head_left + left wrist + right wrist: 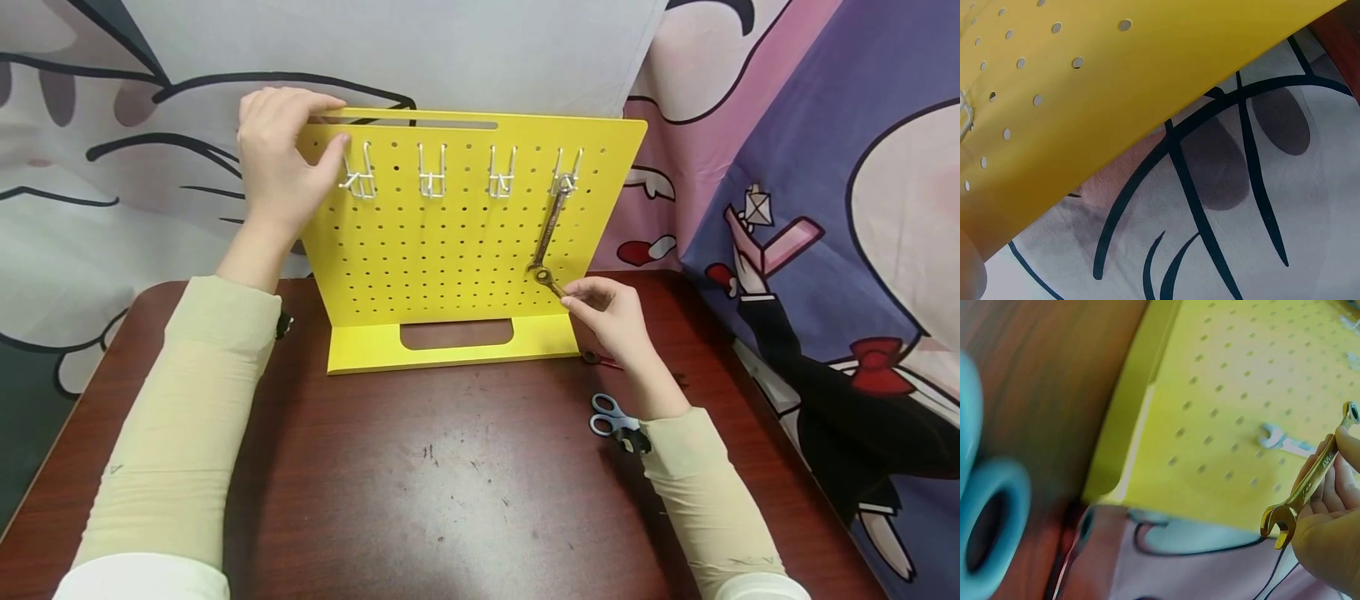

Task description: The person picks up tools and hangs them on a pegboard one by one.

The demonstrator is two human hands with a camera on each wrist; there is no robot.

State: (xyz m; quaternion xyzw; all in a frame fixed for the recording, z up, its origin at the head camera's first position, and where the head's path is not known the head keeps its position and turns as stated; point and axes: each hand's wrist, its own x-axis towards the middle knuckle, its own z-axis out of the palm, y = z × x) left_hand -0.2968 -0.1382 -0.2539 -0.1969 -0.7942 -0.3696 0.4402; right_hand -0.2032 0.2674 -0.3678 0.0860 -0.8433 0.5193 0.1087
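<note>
A yellow pegboard (457,287) stands upright on its base, with several white wire hooks (431,175) along its upper part. My left hand (273,167) grips its top left corner, thumb in front and fingers over the edge at the slot. Only a bit of a fingertip (969,275) shows in the left wrist view. From the rightmost hook hangs a silver wrench (551,223). My right hand (613,321) pinches a gold-coloured combination wrench (1315,481) in front of the board's lower right. Its ring end overlaps the hanging wrench's lower end in the head view.
Blue-handled scissors (611,417) lie on the brown table (450,467), partly behind the right forearm. Beside the base's right corner is a red tool with a ring end (592,357), largely hidden by the right arm. Cartoon-printed cloth (795,333) hangs behind and at the right.
</note>
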